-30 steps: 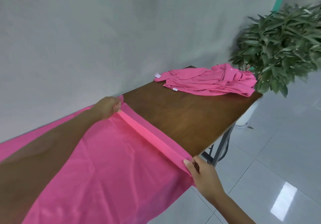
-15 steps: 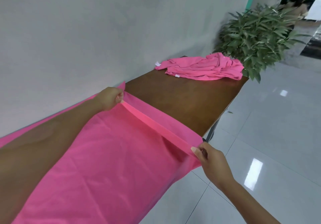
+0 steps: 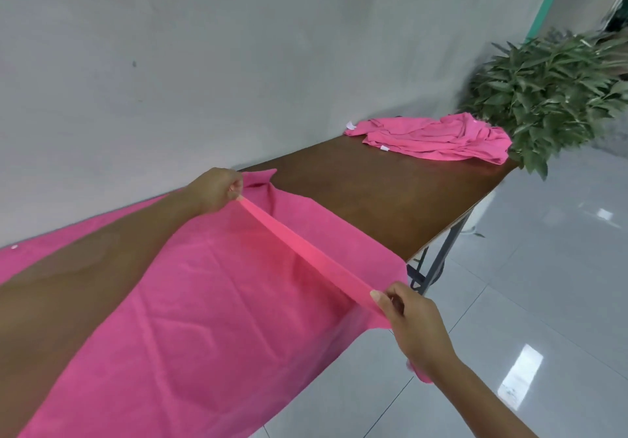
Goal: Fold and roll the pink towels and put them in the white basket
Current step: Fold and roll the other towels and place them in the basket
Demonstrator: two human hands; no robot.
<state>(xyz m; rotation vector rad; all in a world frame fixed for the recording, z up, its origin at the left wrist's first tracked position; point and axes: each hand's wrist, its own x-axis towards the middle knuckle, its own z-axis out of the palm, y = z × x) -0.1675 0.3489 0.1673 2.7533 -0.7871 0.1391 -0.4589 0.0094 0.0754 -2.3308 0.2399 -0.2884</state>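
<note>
A large pink towel [image 3: 190, 318] lies spread over the near part of the brown table [image 3: 384, 199], and its near side hangs over the table's edge. Its far edge is lifted into a taut band above the cloth. My left hand [image 3: 217, 193] pinches that edge by the wall side. My right hand [image 3: 411, 325] pinches the other corner, out past the table's front edge. A heap of several crumpled pink towels [image 3: 438, 140] lies at the table's far end. No white basket is in view.
A grey wall runs along the table's left side. A leafy green potted plant [image 3: 550, 94] stands just beyond the far end. Glossy grey floor tiles [image 3: 543, 301] lie to the right, with the table's metal folding legs [image 3: 438, 264] under the edge.
Both hands have raised the towel's far edge a little and drawn it back toward me, so more cloth shows beyond the band. The head camera has shifted.
</note>
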